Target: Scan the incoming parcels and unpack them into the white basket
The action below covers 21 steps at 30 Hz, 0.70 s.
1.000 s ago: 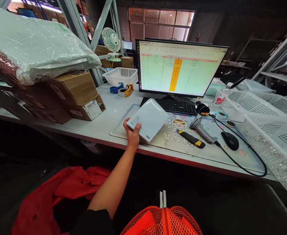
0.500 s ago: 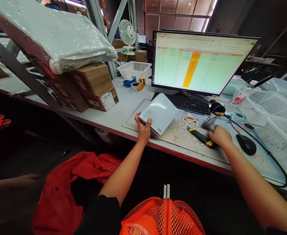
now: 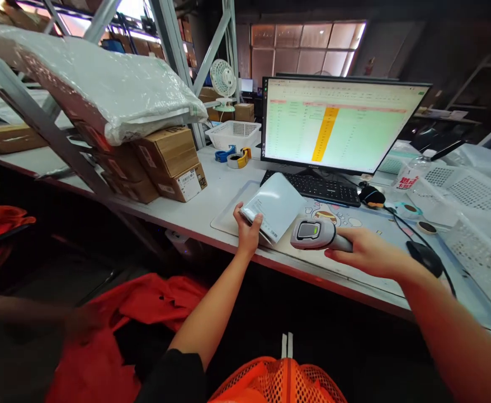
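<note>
My left hand (image 3: 249, 229) grips the near-left corner of a pale, glossy flat package (image 3: 275, 202), thumb on top. Small print and a barcode run along the package's near edge, and it is tilted above the desk mat. My right hand (image 3: 365, 250) is wrapped around the handle of a grey barcode scanner (image 3: 315, 233), lifted over the mat with a small green light lit on top. The scanner's head points left toward the package, a short gap apart from it. A black keyboard (image 3: 325, 186) lies behind the package.
A monitor (image 3: 338, 126) stands behind the keyboard. Cardboard boxes (image 3: 170, 159) under a plastic-wrapped parcel (image 3: 115, 84) are stacked left. Tape dispensers (image 3: 237, 158) lie near a white basket (image 3: 235, 132). At right are a black mouse (image 3: 425, 258), a bottle (image 3: 411, 172) and white baskets (image 3: 476, 182).
My right hand has raised the barcode scanner off the mat and swung it left toward the package, now covering the yellow-black cutter. My left hand keeps its hold on the package.
</note>
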Available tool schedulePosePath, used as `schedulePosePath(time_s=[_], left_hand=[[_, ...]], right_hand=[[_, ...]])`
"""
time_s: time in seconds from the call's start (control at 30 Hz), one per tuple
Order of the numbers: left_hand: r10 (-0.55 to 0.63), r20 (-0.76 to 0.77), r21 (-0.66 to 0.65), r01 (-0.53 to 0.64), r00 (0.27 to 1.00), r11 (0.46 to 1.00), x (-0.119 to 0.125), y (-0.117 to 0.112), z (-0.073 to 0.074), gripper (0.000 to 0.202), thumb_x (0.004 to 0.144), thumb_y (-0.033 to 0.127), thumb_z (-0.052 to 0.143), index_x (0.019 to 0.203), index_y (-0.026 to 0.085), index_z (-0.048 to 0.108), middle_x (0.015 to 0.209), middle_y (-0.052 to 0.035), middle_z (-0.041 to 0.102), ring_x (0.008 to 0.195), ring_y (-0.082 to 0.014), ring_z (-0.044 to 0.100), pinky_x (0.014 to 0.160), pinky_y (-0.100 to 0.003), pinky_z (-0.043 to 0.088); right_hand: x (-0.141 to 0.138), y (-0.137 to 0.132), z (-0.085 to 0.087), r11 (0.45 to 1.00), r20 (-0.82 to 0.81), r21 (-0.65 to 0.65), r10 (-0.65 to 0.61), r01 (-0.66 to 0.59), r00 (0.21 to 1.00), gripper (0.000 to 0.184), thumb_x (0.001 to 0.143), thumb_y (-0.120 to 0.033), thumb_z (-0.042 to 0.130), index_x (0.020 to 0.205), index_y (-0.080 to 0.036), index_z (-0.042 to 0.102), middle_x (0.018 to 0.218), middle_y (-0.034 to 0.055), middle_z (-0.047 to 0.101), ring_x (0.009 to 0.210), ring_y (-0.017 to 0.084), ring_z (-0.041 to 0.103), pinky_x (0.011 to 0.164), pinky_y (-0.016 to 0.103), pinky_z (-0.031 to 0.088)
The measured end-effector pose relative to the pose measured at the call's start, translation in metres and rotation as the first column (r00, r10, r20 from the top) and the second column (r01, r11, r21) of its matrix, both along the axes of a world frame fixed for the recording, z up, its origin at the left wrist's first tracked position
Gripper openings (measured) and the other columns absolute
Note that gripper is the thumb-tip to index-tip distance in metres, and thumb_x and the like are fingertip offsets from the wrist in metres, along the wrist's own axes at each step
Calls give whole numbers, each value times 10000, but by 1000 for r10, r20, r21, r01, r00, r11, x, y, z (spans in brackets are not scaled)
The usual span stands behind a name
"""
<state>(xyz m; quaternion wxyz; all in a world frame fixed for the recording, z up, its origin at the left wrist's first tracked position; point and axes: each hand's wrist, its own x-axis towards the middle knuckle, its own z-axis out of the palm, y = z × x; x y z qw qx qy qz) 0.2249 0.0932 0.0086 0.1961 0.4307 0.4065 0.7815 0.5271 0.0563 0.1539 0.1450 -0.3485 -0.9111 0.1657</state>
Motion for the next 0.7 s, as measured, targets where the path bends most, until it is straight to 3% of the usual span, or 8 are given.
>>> schedulePosePath(time_s=[0.13,0.2,0.3,0.37,0.5,0.57,0.6,0.7], left_hand=[[4,21,-54,-3,1000,999,-3,1,1,877,852,668,726,1473,225,293,1416,-181,552,1317,-307,591,1145,-461,464],[-11,28,-71,13,1000,997,-4,2,1,867,857,648,725,1481,227,293,1449,-183,533,1341,-305,573,1167,-463,444],[-13,49,-94,17,999,995,-6,4,0,822,875,622,715,1478,234,313,1460,-174,532,1362,-299,555,1188,-464,418],[-4,66,-102,11,998,995,-8,7,0,798,879,617,711,1467,235,329,1435,-167,554,1347,-295,563,1183,-463,420],[17,91,-109,-7,996,994,-8,11,-1,749,882,619,714,1431,244,369,1386,-151,589,1285,-283,599,1138,-443,456],[37,94,-115,-26,995,993,-7,12,0,689,899,611,705,1406,260,398,1392,-137,588,1275,-271,600,1132,-430,457],[48,93,-114,-37,995,993,-7,12,0,660,908,605,700,1395,267,410,1396,-129,586,1276,-264,597,1137,-423,451],[60,84,-92,-52,995,994,-5,12,0,601,930,583,691,1378,278,432,1391,-109,590,1284,-243,583,1156,-402,424]], right_hand=[[21,49,-21,952,31,129,-284,278,958,317,936,-486,619,1070,-215,717,966,43,757,862,240,685,739,320,497],[37,79,-35,863,77,186,-490,470,869,330,964,-467,591,1100,-183,690,1027,89,757,930,271,693,757,333,485],[57,113,-60,685,137,243,-726,687,674,368,1005,-405,542,1233,-128,624,1199,173,726,1076,326,689,823,368,491],[64,124,-76,589,160,242,-808,771,567,415,1007,-390,542,1300,-98,577,1282,214,687,1149,354,672,870,395,502],[60,124,-85,484,153,274,-875,831,459,522,993,-422,556,1345,-37,548,1332,281,635,1238,422,616,977,491,505],[47,122,-77,468,65,364,-875,805,480,534,1008,-416,516,1370,-26,550,1348,296,621,1281,438,582,1047,527,473],[37,123,-71,488,18,396,-851,778,524,537,1022,-409,487,1401,-32,541,1363,292,616,1302,429,570,1080,524,455],[0,142,-57,642,12,314,-740,700,673,592,1044,-398,465,1547,-88,437,1413,267,610,1337,382,567,1118,476,441]])
